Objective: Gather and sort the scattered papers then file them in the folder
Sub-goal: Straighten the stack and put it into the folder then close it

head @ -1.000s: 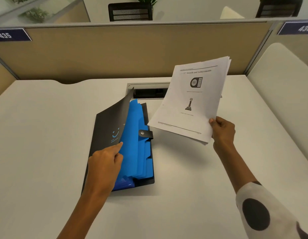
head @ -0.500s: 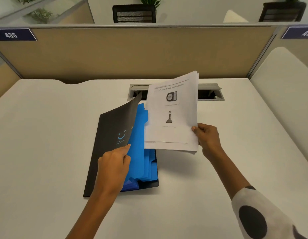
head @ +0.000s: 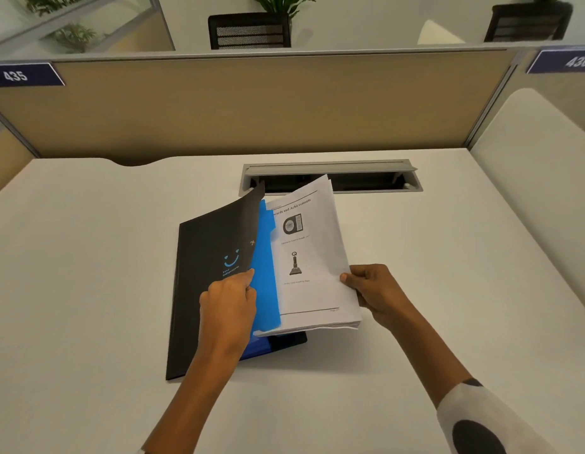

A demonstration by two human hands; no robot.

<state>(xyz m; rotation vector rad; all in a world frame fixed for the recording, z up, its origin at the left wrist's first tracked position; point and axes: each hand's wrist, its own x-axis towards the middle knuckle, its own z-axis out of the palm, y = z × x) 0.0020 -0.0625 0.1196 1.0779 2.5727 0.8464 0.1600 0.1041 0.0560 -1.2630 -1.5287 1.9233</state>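
A black folder [head: 207, 257] with blue dividers [head: 265, 276] lies in the middle of the white desk [head: 88, 257]. My left hand [head: 229, 306] pinches the black front cover and a blue divider, holding them lifted to the left. My right hand [head: 371, 290] grips the right edge of a thick stack of white printed papers [head: 311, 257]. The stack lies over the folder's right half, its left edge tucked behind the lifted blue divider. The top sheet shows a heading and two small pictures.
A grey cable tray [head: 330, 176] with an open slot is set into the desk just behind the folder. A tan partition [head: 252, 106] closes the back, and a pale side panel [head: 530, 165] stands at the right. Bare desk surrounds the folder.
My right hand has brought the paper stack down and left, from raised above the desk's right into the open folder. My left hand keeps holding the cover open.
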